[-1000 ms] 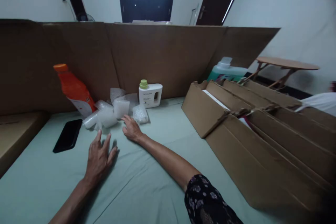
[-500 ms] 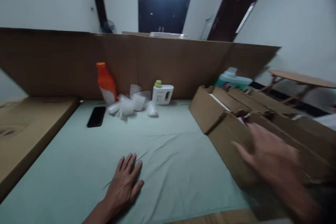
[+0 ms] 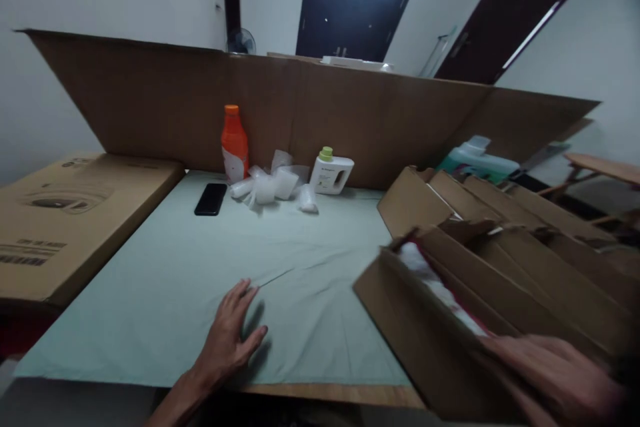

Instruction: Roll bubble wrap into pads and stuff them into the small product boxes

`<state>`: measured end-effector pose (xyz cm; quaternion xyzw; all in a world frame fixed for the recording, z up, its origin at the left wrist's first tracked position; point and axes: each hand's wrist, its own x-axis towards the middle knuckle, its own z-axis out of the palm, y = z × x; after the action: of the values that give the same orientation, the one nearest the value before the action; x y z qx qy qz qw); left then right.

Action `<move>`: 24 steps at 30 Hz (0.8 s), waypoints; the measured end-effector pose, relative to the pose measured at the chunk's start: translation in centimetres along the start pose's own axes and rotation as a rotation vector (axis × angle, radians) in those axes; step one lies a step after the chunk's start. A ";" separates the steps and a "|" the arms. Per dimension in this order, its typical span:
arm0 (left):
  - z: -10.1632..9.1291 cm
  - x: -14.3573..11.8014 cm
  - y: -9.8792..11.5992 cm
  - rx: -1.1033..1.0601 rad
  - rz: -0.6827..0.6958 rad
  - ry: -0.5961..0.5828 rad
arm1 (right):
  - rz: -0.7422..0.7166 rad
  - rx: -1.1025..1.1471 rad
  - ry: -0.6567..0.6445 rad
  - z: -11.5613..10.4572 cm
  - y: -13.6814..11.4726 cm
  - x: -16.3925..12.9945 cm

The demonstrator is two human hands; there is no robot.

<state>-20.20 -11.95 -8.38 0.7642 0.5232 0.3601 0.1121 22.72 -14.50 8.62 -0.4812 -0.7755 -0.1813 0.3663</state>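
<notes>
Green cloth covers the table, cardboard walls behind. Left hand lies flat and open on the cloth, holding nothing. Right hand has swung away from the bubble wrap to the near box, now tilted toward the person; it rests on the box, blurred, so its grip can't be read.

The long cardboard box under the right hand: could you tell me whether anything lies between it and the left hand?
Nothing visible does: only bare green cloth separates the left hand from the long cardboard box on which the right hand rests.
</notes>
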 end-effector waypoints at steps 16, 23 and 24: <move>-2.8 -1.4 1.1 -0.208 -0.494 0.058 | 0.422 0.493 -0.389 10.0 -4.9 -1.3; -1.8 5.3 0.2 -0.296 -0.513 0.144 | 0.553 0.774 -0.450 18.3 -5.4 1.0; -1.6 6.8 -0.2 -0.322 -0.516 0.157 | 0.563 0.794 -0.436 19.3 -4.8 2.3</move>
<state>-20.09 -6.16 -4.40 0.5485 0.6432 0.4559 0.2785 10.34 -3.15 -2.20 -0.5216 -0.6836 0.3356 0.3848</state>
